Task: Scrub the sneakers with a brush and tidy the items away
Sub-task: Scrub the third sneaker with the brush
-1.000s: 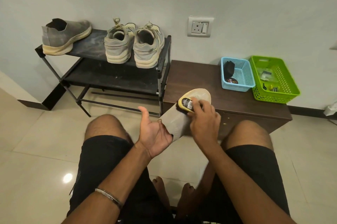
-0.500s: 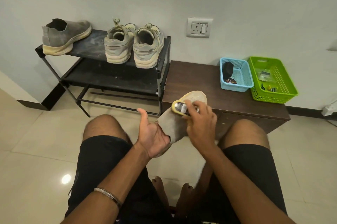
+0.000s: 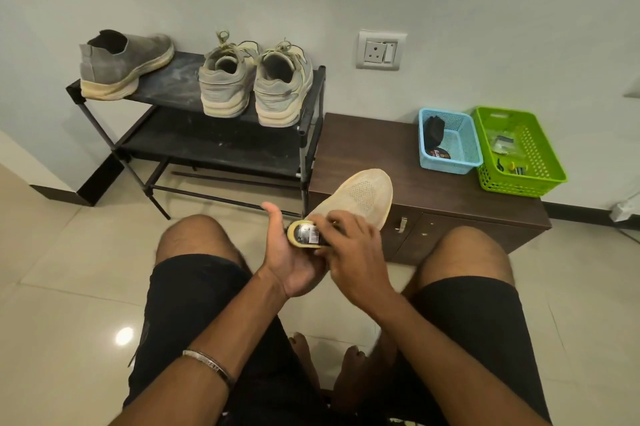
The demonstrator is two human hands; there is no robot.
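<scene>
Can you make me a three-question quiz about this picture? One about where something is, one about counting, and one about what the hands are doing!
1. Where is the blue basket?
A. on the brown cabinet
B. on the floor
C. on the shoe rack

2. How many shoes stand on the rack's top shelf?
A. one
B. three
C. five

3. What is the right hand doing?
A. hanging idle
B. holding the brush against the sneaker
C. reaching into the green basket

Answers:
1 A, it sits on the cabinet top beside the green basket.
2 B, one grey slip-on and a laced pair.
3 B, its fingers curl over the brush while the left hand holds the sneaker from below.
</scene>
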